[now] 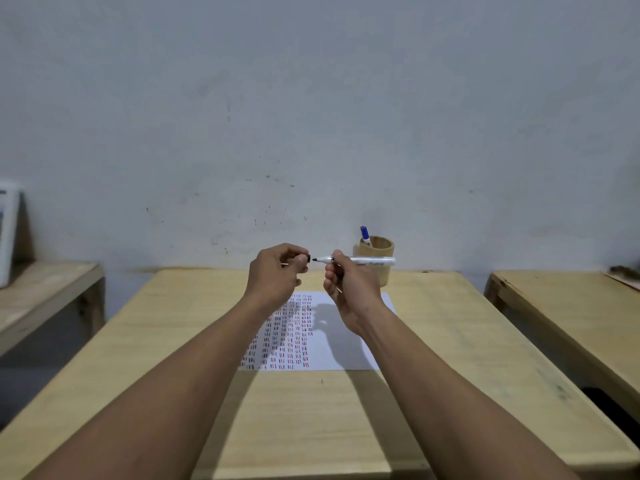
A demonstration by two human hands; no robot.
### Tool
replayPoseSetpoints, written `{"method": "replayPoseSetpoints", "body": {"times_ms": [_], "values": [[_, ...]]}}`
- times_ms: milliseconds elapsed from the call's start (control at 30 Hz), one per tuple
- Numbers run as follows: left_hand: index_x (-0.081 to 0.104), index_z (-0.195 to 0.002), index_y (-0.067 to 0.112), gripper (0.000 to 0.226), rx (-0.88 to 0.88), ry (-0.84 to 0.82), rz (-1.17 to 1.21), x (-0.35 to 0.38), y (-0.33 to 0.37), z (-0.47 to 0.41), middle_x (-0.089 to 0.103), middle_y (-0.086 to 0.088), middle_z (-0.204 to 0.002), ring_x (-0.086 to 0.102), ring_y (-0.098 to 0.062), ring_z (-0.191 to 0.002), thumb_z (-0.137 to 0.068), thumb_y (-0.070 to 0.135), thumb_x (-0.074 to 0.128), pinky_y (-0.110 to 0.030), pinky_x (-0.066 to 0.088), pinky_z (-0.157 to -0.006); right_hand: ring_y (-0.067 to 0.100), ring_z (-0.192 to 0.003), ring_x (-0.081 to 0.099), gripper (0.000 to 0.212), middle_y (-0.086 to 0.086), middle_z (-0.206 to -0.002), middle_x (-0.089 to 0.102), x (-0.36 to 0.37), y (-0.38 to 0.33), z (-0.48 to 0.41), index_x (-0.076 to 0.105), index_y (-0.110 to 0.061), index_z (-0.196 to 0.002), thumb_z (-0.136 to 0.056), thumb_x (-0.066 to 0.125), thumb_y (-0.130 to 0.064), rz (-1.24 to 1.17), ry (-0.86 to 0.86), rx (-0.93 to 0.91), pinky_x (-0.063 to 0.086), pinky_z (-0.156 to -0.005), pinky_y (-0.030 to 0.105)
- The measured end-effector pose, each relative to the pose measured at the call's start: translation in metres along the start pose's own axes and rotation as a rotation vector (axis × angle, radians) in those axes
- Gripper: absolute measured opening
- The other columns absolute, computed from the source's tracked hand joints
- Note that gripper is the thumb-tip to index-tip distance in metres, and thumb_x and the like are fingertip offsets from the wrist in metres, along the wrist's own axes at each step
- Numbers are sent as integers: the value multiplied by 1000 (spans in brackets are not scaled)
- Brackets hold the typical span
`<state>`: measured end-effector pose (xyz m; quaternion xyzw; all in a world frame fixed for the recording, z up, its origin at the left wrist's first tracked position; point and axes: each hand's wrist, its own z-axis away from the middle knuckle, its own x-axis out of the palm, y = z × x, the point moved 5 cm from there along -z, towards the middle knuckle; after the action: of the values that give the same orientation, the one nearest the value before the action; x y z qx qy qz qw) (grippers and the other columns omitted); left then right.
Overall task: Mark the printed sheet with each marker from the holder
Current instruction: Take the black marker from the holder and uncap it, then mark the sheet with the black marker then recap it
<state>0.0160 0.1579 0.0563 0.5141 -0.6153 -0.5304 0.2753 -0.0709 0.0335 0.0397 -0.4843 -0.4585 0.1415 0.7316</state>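
My right hand [349,282] grips a white marker [370,260] held level above the table, its bare black tip pointing left. My left hand [277,271] pinches the marker's black cap [308,258], a small gap apart from the tip. Below both hands lies the printed sheet [332,344], white, with columns of short red and dark marks on its left half. A round wooden holder [379,252] stands behind the sheet near the table's far edge, with a blue-capped marker [364,235] sticking out of it.
The sheet rests on a light wooden table [450,341] set against a grey wall. Another wooden table [568,306] stands to the right across a gap. A lower wooden bench [45,289] sits left, with a white frame [7,233] leaning on the wall.
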Motion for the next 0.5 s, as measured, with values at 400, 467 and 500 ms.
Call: {"method": "replayPoseSetpoints", "body": {"times_ms": [400,467,500], "values": [[76,-109,11,23,-120,213,-452,-76,-85,-20,75,-6,-97,64,-13,-74,-93,7,61,-8,43,-54,9,-60,54,16,2,-71,60,2,40,-19,68,-8,-89,-98,64,-20,269,-2,29,52,-54,22],[75,-111,15,26,-123,180,-548,-78,-100,-23,76,-6,-101,67,-17,-80,-92,8,59,-21,50,-66,9,-60,53,16,2,-72,60,3,42,-22,69,-7,-93,-99,63,-21,306,-8,19,52,-53,21],[75,-114,15,28,-134,165,-579,-78,-106,-24,76,-6,-104,66,-18,-81,-92,7,59,-25,51,-72,8,-59,53,17,1,-72,59,4,43,-23,69,-6,-94,-99,63,-21,320,-9,14,51,-53,21]]}}
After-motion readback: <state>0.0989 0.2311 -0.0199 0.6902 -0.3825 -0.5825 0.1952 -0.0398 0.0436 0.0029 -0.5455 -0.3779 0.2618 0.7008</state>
